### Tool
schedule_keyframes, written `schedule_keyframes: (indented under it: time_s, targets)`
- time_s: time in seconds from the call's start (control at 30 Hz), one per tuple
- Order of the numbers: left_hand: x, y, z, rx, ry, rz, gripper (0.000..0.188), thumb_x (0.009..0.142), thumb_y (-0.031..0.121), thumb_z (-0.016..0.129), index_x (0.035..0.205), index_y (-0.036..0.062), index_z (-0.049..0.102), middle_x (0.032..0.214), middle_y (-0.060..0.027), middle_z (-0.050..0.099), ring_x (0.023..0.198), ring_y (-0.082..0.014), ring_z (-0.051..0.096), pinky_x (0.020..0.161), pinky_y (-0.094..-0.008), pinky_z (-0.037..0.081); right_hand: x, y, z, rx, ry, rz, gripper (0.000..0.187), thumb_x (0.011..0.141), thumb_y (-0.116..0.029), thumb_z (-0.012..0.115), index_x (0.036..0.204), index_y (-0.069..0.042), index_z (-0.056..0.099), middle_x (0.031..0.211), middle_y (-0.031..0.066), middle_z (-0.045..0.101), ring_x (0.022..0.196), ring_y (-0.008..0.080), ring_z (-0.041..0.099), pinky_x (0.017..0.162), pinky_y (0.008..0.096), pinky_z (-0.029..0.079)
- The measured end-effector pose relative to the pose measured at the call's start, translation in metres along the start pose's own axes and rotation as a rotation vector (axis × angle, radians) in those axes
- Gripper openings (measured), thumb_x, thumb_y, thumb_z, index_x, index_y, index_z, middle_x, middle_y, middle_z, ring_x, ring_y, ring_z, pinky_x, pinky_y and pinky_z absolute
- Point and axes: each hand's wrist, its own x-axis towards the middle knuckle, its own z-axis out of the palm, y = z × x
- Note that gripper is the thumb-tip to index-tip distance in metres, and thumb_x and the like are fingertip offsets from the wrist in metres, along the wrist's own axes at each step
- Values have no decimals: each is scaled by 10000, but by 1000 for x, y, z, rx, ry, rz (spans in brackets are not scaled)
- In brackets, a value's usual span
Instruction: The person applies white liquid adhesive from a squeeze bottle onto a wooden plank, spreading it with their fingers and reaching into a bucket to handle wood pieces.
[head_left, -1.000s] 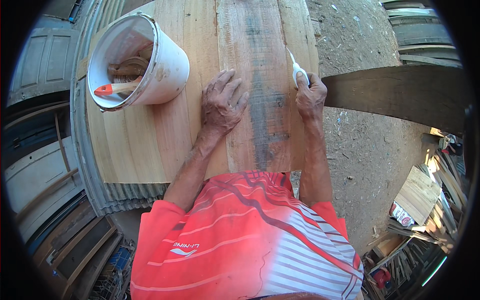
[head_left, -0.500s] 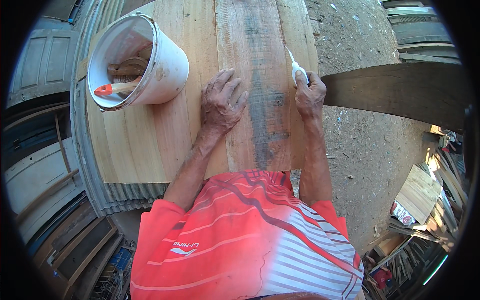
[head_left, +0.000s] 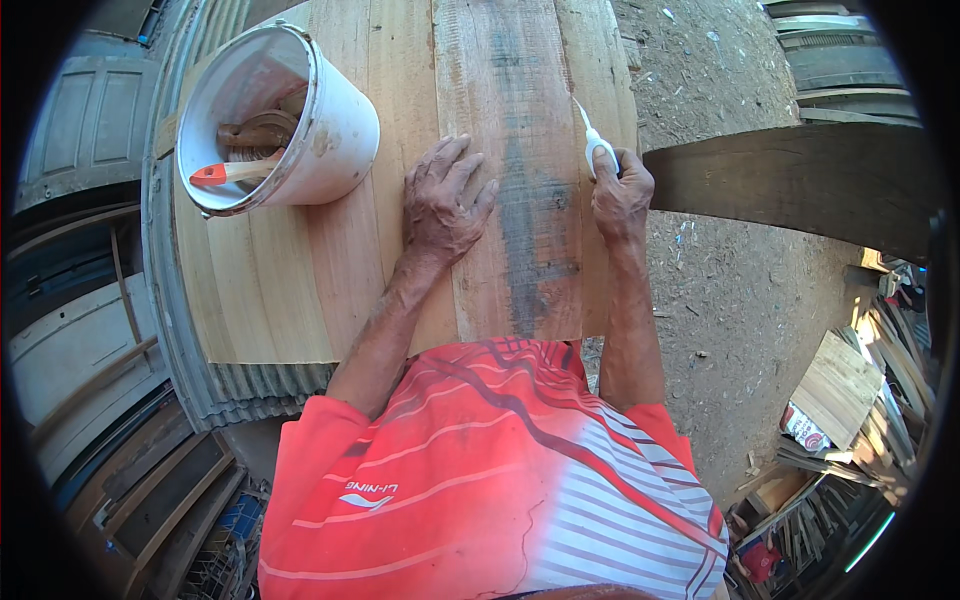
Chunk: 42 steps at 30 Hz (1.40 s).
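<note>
My right hand (head_left: 622, 192) grips a small white glue bottle (head_left: 600, 152) with a long thin nozzle. Its tip points away from me, at the seam between two boards on the right of a wooden panel (head_left: 410, 60); I cannot tell whether it touches the wood. My left hand (head_left: 445, 200) rests palm down on the panel, fingers stretched and slightly apart, holding nothing. A dark grey stain (head_left: 525, 215) runs along the board between my hands.
At the panel's far left stands a white bucket (head_left: 345, 135) with a paintbrush (head_left: 235, 172) and brown rolls inside. Corrugated metal sheet (head_left: 265, 388) lies under the panel. A dark plank (head_left: 780, 180) juts out at the right, over bare dirt ground. Scrap wood (head_left: 835, 390) is piled at lower right.
The glue bottle and my right hand have shifted very slightly toward me along the seam. My left hand stays in the same place on the panel.
</note>
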Motion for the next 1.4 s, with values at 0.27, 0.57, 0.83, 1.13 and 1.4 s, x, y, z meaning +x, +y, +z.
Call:
schedule_keyframes:
  time_s: [0.27,0.57,0.83,1.13,1.4]
  targets:
    - [0,0,0,-7,2,3,384,877,258,797,1205,70,728,1417,-134,635,1376,-336,555,1146,-489,415,-1,-1,1,8,11,4,309,1024,-254,698,899,28,707,711,-16,587,663,74,503,588,295,422]
    - [0,0,-1,-12,1,2,395,871,250,801,1215,72,724,1416,-132,634,1376,-336,553,1148,-484,414,-8,10,-3,2,12,-57,314,1037,-295,704,919,-5,691,692,-27,582,533,28,477,455,241,362]
    - [1,1,-1,-18,-4,1,389,873,245,800,1210,64,725,1416,-137,632,1377,-339,550,1151,-485,417,-9,-3,-2,-6,7,12,332,1029,-272,691,892,30,702,703,1,592,660,92,512,583,314,425]
    - [1,1,-1,-20,-1,0,385,875,241,797,1209,63,725,1418,-136,631,1377,-338,550,1151,-486,414,-7,5,-1,-47,22,-98,321,1040,-291,696,889,-8,684,707,-35,579,605,32,485,516,240,373]
    - [0,0,0,-15,0,1,382,878,246,793,1209,67,727,1423,-136,630,1379,-336,549,1156,-488,400,-10,11,-4,-1,0,-55,308,1040,-288,698,914,-8,680,696,-31,572,545,25,479,461,233,361]
